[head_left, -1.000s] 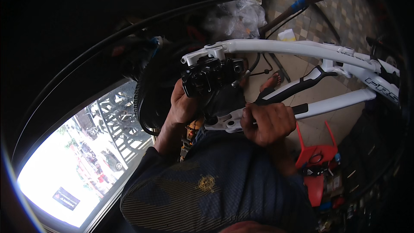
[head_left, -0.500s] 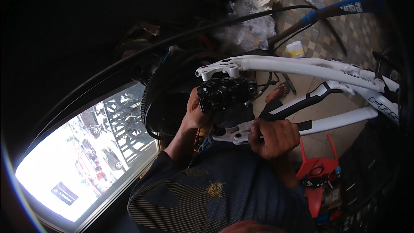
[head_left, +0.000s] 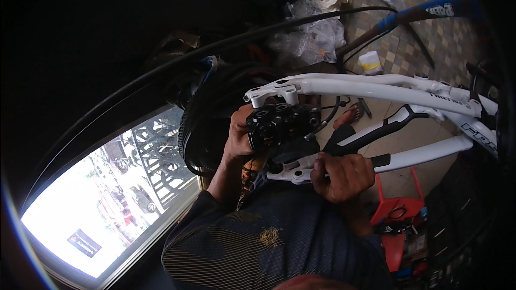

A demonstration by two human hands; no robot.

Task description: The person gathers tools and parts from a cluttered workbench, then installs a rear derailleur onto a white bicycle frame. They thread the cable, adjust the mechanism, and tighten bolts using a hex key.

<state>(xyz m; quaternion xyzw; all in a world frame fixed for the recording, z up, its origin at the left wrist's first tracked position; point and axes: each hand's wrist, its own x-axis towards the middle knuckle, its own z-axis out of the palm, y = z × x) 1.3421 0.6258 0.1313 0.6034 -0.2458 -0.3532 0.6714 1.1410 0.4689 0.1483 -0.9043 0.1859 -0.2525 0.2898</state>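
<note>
My left hand [head_left: 239, 131] is wrapped round a black bicycle brake caliper [head_left: 277, 126], whose bolts and round adjusters face up. It sits against the end of the white bicycle frame's upper stay [head_left: 344, 88], and a black cable [head_left: 327, 122] curves away from its right side. Closer to me, my right hand [head_left: 344, 176] is curled into a grip on the lower stay [head_left: 419, 153], just right of its dropout [head_left: 295, 172]. The palm side of these fingers is hidden, so I cannot see whether they also hold something small.
A black tyre [head_left: 188, 139] stands left of my left hand. Beyond the frame are clear plastic wrapping [head_left: 317, 32] and a blue tube [head_left: 419, 13]. A red stool [head_left: 398, 209] with small parts on it is at lower right. Another person's bare foot [head_left: 349, 115] shows behind the frame.
The caliper is turned slightly in my left hand and its cable has shifted a little. My right hand keeps its grip, while the whole view has moved slightly.
</note>
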